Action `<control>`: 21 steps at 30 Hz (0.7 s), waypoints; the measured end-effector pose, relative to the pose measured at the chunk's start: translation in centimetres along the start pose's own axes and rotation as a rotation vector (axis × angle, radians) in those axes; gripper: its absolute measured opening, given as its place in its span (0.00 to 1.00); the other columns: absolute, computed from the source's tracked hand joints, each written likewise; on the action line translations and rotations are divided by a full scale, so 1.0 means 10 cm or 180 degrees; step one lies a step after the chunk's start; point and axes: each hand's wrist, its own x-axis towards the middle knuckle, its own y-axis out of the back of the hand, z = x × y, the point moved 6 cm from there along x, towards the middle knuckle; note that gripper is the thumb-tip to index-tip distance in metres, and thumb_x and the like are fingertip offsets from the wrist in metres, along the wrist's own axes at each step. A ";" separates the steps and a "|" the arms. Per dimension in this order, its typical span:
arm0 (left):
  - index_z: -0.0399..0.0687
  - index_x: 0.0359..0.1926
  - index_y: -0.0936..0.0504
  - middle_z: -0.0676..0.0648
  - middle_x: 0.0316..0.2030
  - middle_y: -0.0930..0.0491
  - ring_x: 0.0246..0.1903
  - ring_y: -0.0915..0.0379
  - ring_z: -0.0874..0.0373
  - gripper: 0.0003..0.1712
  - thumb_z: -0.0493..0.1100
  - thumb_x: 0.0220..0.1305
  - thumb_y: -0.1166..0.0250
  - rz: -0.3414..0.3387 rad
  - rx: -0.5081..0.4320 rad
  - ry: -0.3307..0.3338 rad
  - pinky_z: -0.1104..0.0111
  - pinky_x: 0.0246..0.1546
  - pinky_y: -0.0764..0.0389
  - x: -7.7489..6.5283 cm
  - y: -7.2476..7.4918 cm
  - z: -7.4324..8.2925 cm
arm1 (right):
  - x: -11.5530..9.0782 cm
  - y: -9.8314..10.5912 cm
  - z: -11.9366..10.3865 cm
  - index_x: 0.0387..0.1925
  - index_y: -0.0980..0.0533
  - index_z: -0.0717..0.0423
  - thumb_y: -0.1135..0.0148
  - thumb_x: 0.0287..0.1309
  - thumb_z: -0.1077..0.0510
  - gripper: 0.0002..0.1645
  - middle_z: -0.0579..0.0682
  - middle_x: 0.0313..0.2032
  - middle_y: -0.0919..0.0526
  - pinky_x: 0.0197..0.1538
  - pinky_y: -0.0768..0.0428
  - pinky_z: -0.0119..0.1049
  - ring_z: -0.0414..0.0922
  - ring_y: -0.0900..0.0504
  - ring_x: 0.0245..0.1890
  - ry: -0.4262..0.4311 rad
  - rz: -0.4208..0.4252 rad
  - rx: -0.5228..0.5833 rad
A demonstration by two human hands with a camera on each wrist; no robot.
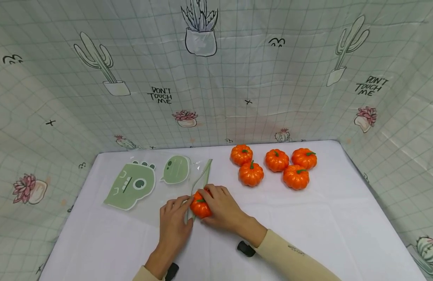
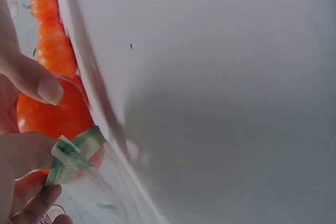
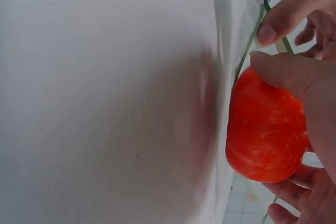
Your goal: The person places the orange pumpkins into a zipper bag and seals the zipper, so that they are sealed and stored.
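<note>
A clear zip bag with a green cartoon monster print [image 1: 130, 187] lies flat on the left part of the table, its green-edged mouth facing right. My left hand [image 1: 175, 222] pinches the mouth's edge near the white slider [image 2: 65, 149], thumb on one side and fingers on the other. At the opening is a small orange toy pumpkin [image 1: 200, 206] with a green stem. My right hand [image 1: 224, 210] grips it from the right, fingers over its far side and thumb at the near side. The right wrist view shows the pumpkin [image 3: 266, 129] right at the bag's rim.
Several more orange toy pumpkins [image 1: 251, 173] stand in a loose group at the back right of the white table [image 1: 307, 234]. A grid-patterned cloth [image 1: 237, 78] with cactus drawings rises behind and at both sides.
</note>
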 end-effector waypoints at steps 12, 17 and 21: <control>0.38 0.57 0.12 0.45 0.53 0.15 0.51 0.27 0.45 0.36 0.25 0.42 0.18 0.0056 0.0091 -0.0060 0.48 0.54 0.28 0.00 0.01 0.02 | 0.05 -0.14 -0.01 0.68 0.27 0.58 0.17 0.52 0.45 0.47 0.57 0.61 0.24 0.68 0.25 0.50 0.55 0.22 0.60 0.0010 -0.0122 0.0074; 0.38 0.57 0.12 0.44 0.53 0.15 0.50 0.27 0.45 0.37 0.25 0.40 0.18 0.0075 0.0082 -0.0053 0.48 0.53 0.28 -0.01 0.01 0.01 | 0.00 -0.12 0.02 0.70 0.28 0.55 0.17 0.53 0.43 0.48 0.58 0.64 0.24 0.69 0.27 0.53 0.57 0.24 0.63 -0.0121 -0.0158 0.0138; 0.38 0.57 0.12 0.45 0.53 0.15 0.50 0.27 0.45 0.38 0.24 0.38 0.17 0.0114 0.0082 -0.0092 0.48 0.52 0.28 0.00 0.02 0.01 | -0.03 -0.11 0.06 0.71 0.28 0.54 0.18 0.53 0.41 0.49 0.59 0.64 0.25 0.69 0.27 0.54 0.58 0.23 0.62 -0.0151 -0.0117 0.0173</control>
